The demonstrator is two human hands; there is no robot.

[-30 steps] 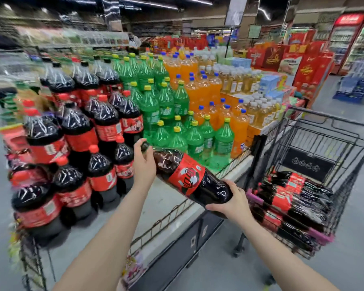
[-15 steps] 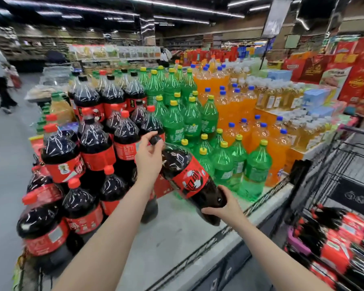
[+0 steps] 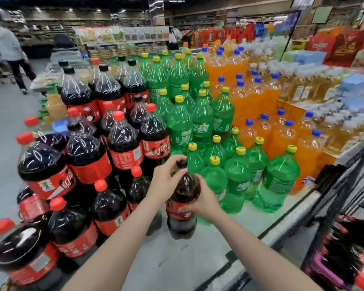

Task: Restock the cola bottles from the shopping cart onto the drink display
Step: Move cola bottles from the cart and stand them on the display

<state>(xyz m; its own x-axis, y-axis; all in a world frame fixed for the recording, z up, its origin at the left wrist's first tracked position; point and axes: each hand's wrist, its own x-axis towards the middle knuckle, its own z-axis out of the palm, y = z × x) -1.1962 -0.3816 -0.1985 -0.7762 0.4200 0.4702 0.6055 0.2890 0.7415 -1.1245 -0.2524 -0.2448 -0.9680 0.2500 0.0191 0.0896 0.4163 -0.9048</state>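
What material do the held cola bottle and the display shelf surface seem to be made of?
Cola bottle: probably clear glossy plastic, since dark liquid shows through and highlights glint; its red label looks like thin film. Display shelf surface: pale grey, matte, maybe painted metal or laminate; unclear.

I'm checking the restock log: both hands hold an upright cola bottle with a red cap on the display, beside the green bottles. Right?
Not quite. In the head view the cola bottle has a black cap; left hand and right hand hold it upright beside the green bottles.
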